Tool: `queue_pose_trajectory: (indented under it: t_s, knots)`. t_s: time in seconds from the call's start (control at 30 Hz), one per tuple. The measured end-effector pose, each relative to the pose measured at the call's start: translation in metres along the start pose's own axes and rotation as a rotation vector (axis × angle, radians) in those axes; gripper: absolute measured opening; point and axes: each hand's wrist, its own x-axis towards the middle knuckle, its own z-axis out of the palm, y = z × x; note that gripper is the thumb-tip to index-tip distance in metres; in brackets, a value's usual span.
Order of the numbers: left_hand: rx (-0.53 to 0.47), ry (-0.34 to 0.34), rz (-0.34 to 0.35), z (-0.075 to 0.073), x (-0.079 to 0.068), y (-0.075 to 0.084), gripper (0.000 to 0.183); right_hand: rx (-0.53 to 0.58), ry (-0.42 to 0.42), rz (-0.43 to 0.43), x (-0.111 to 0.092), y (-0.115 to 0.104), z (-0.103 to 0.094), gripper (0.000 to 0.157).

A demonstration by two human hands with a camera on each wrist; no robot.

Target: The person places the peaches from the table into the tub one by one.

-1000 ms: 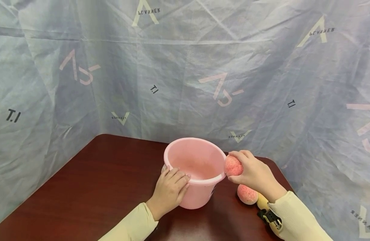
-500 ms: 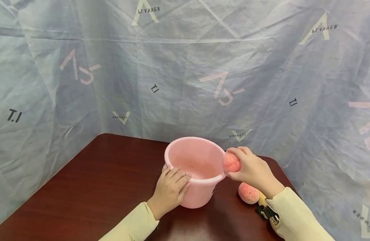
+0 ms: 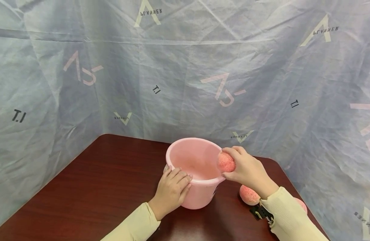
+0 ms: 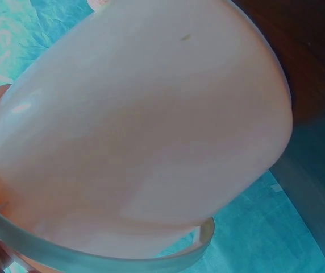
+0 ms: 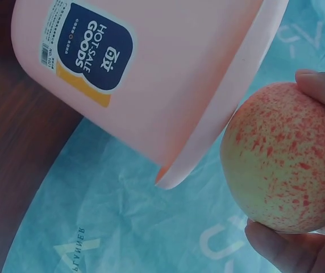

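Observation:
A pink plastic bucket (image 3: 197, 195) stands upright on the table. My left hand (image 3: 170, 190) grips its near-left rim, the fingers hooked over the edge. Between thumb and fingers, my right hand (image 3: 248, 169) holds a peach (image 3: 227, 162) that overlaps the bucket's right rim in the head view. Seen from the right wrist, that peach (image 5: 282, 162) is pale yellow with red speckles, close beside the rim (image 5: 225, 102). The bucket's smooth side (image 4: 145, 125) fills most of the left wrist view. Inside, the part of the bucket that shows holds nothing.
A second peach (image 3: 249, 195) lies on the dark red table (image 3: 112, 177), right of the bucket under my right wrist. Another pink round fruit (image 3: 302, 205) shows partly behind the sleeve. Printed grey cloth (image 3: 179, 67) hangs around the table.
My right hand has moved left with the peach, from outside the bucket's right rim to over it. A pink fruit now shows beyond the sleeve; a yellow one is now hidden.

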Motion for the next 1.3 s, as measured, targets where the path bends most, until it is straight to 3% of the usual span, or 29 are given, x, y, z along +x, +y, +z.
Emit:
queue_pose_trajectory:
  t_s: [1.3]
  knots:
    - [0.006,-0.005,0.007,0.0000,0.0002,-0.0007,0.038,0.009,0.011,-0.019,0.0073,-0.0033,0.0036,0.063]
